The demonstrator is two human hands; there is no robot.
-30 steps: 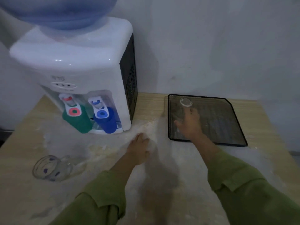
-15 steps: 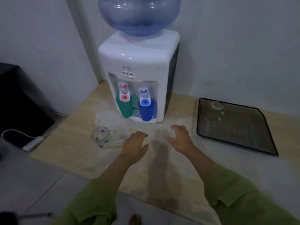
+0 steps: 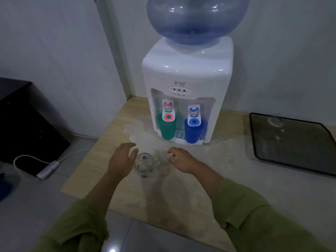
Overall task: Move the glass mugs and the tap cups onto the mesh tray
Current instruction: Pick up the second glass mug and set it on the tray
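A clear glass mug (image 3: 144, 165) with small blue marks lies on its side on the table, mouth toward me, handle to the right. My left hand (image 3: 121, 159) hovers open just left of it, fingers near its rim. My right hand (image 3: 181, 160) is open just right of the handle. A second glass mug (image 3: 275, 128) stands on the dark mesh tray (image 3: 298, 161) at the right. A green cup (image 3: 166, 127) sits under the red tap and a blue cup (image 3: 193, 130) under the blue tap of the dispenser.
The white water dispenser (image 3: 187, 73) with a blue bottle stands at the back of the wooden table (image 3: 101, 160). A black cabinet (image 3: 23, 120) and a white cable with adapter (image 3: 48, 169) are on the floor at the left. White wall behind.
My view has shifted left and back. Both hands have moved left to either side of the lying mug. One second ago my right hand was at the mug on the tray.
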